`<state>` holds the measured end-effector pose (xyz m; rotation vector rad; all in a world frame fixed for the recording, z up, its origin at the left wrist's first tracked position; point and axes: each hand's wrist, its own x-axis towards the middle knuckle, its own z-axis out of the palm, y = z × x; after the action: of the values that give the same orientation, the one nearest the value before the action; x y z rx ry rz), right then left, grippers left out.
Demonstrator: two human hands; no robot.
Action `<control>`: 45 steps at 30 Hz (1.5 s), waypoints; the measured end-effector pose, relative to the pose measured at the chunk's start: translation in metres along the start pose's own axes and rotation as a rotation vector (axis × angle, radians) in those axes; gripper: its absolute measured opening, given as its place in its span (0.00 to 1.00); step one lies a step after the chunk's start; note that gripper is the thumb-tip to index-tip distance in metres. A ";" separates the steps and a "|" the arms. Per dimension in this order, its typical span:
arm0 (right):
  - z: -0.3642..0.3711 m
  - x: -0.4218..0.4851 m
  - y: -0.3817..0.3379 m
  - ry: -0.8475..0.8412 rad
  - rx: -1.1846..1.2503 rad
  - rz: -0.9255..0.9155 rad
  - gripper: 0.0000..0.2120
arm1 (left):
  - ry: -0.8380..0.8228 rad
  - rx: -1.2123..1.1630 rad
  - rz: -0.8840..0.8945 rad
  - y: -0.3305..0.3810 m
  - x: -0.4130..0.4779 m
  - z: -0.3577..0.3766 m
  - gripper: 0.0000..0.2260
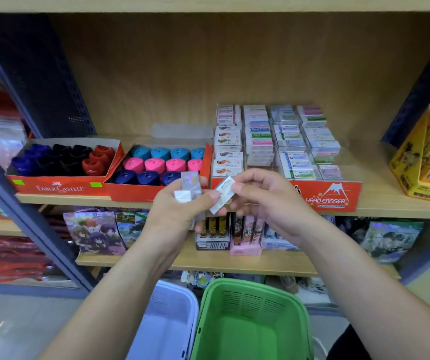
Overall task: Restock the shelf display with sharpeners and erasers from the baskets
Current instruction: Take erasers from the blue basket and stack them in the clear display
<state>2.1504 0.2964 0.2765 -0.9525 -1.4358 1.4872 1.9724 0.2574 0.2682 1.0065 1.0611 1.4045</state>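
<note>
STATIONERY AISLE: A person restocking a wooden shelf (395, 203) holds erasers in both hands just in front of its front edge. The left hand (177, 214) is curled round a small clutch of erasers (189, 188), boxy blocks in glossy clear wrap. The thumb and fingers of the right hand (268, 201) pinch a single eraser (223, 194), a flat white slab in a printed sleeve, tilted between the two hands, and the left thumb appears to touch its lower end.

Behind the hands, at the shelf's front edge, stands the red card eraser tray (325, 197). Its wrapped blocks are stacked in tall rows toward the back and sit lower at the front right. To its left, two red card boxes hold sharpeners (156, 165), smooth rounded plastic shells in teal, pink, navy, black and red. Below the arms sit a green basket (250, 287) and a pale basket (174, 297), both moulded plastic with slotted walls.

The slick wrap looks the likeliest source of trouble. As the single eraser is drawn clear, the loosely gripped clutch could slide apart and spill onto the lower shelf or the floor. Setting a block on the tall rear stacks could also tip its neighbours, so the lower front-right rows appear the safer landing.
</note>
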 end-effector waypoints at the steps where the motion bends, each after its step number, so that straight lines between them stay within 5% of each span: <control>1: -0.002 -0.002 0.000 0.010 0.032 0.010 0.02 | 0.013 -0.015 0.001 0.001 0.000 0.003 0.17; 7: -0.015 -0.010 -0.001 0.054 0.122 -0.020 0.09 | 0.012 -0.067 -0.012 0.003 0.002 0.017 0.07; 19: -0.042 -0.033 0.002 0.103 -0.186 -0.067 0.06 | -0.015 0.111 -0.044 -0.009 0.006 0.042 0.11; 29: -0.119 -0.051 -0.007 0.454 -0.219 -0.115 0.08 | -0.193 0.072 -0.207 -0.002 0.020 0.056 0.16; 35: -0.160 -0.029 -0.022 0.621 -0.290 -0.182 0.07 | -0.317 0.148 -0.160 0.010 0.037 0.065 0.17; 45: -0.181 0.011 -0.038 0.694 -0.346 -0.229 0.07 | -0.192 0.370 0.037 0.016 0.065 0.066 0.10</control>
<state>2.3170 0.3719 0.3046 -1.2996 -1.2319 0.6402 2.0261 0.3266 0.3018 1.4040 1.1864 1.1349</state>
